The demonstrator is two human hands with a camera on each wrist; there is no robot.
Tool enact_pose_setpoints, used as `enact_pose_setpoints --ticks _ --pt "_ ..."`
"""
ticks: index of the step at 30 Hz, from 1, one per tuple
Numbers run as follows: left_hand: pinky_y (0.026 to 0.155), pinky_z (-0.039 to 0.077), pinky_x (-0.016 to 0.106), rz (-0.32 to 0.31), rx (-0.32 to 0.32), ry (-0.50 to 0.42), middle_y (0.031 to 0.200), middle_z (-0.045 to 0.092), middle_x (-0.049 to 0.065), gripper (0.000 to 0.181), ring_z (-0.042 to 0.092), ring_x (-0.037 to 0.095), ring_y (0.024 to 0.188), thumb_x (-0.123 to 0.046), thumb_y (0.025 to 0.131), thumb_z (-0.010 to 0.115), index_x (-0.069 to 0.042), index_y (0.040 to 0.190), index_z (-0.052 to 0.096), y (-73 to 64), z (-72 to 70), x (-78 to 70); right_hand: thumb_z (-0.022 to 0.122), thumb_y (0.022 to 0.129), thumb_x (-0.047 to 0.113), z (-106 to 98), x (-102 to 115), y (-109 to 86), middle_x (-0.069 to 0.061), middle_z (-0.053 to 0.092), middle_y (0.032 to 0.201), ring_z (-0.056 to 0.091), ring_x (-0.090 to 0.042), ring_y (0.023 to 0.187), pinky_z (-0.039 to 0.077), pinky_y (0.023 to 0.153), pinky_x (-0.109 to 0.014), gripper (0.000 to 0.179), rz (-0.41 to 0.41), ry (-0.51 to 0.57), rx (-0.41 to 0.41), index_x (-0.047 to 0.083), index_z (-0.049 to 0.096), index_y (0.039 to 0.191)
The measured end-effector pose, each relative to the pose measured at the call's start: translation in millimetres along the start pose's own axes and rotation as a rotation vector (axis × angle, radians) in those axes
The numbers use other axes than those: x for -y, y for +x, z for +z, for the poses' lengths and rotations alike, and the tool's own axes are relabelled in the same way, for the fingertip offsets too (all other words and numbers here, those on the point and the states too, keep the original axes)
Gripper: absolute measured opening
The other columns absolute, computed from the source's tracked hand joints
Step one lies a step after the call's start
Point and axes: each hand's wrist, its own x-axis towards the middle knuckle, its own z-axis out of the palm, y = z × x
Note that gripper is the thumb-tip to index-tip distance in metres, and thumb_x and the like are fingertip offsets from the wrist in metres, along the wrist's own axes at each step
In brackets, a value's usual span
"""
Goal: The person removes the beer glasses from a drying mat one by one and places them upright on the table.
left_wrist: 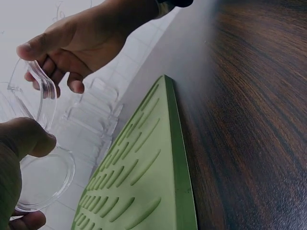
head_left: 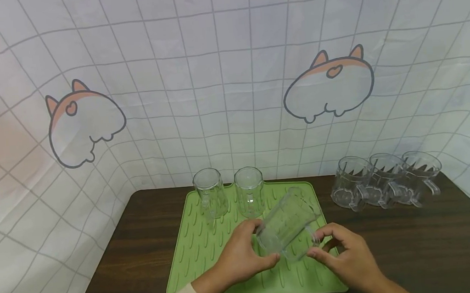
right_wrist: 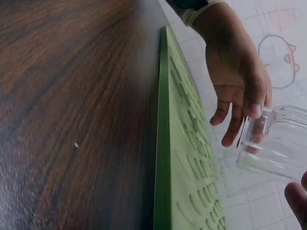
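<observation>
A clear mug [head_left: 286,220] is held tilted above the green ribbed mat [head_left: 199,269], its mouth toward the upper right and its base toward the lower left. My left hand [head_left: 239,256] grips it near the base, thumb on the near side and fingers behind. With thumb and fingers, my right hand [head_left: 347,252] pinches the mug's handle [head_left: 313,236]. The left wrist view shows the mug's round base [left_wrist: 48,179] beside the left thumb. In the right wrist view, the left fingers [right_wrist: 233,127] reach around the mug's base end.
Two clear mugs [head_left: 211,194] [head_left: 250,192] stand upright at the back of the mat. Three more clear mugs [head_left: 347,181] stand in a row on the dark wooden table [head_left: 391,231] at the back right. A white gridded backdrop [head_left: 223,97] rises behind.
</observation>
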Motion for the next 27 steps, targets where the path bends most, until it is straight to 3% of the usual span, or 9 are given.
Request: enact_pose_setpoints --ticks 9,17,22,27 --pt "0.093 0.051 0.041 -0.02 0.019 0.014 0.13 0.059 0.001 0.077 0.055 0.019 0.117 -0.046 0.079 0.086 -0.01 0.14 0.055 3.3 3.8 2.3 0.083 0.077 -0.008 8 3 -0.7 -0.003 0.069 0.101 0.069 -0.01 0.088 0.057 0.067 -0.026 0.04 -0.043 0.138 0.066 0.013 0.068 0.108" --pt "0.096 0.05 0.044 -0.01 0.005 -0.035 0.13 0.06 -0.001 0.077 0.057 0.02 0.119 -0.037 0.075 0.092 -0.015 0.137 0.053 4.7 9.3 1.4 0.076 0.085 -0.01 15 7 -1.8 -0.004 0.073 0.101 0.07 -0.013 0.091 0.057 0.073 -0.026 0.031 -0.06 0.2 0.111 0.011 0.069 0.107" --pt "0.093 0.051 0.042 -0.01 -0.006 0.004 0.128 0.062 0.002 0.081 0.059 0.022 0.116 -0.037 0.072 0.094 -0.013 0.139 0.054 5.3 13.3 1.4 0.072 0.091 -0.007 18 10 -2.6 -0.004 0.071 0.103 0.07 -0.018 0.092 0.058 0.074 -0.029 0.026 -0.052 0.257 0.172 0.01 0.067 0.11" --pt "0.092 0.052 0.041 -0.007 -0.005 0.029 0.128 0.064 0.002 0.081 0.057 0.022 0.116 -0.038 0.072 0.095 -0.014 0.139 0.056 7.0 15.1 0.9 0.074 0.09 -0.007 21 11 -3.7 -0.007 0.07 0.104 0.07 -0.02 0.092 0.059 0.075 -0.031 0.028 -0.076 0.305 0.208 0.007 0.065 0.112"
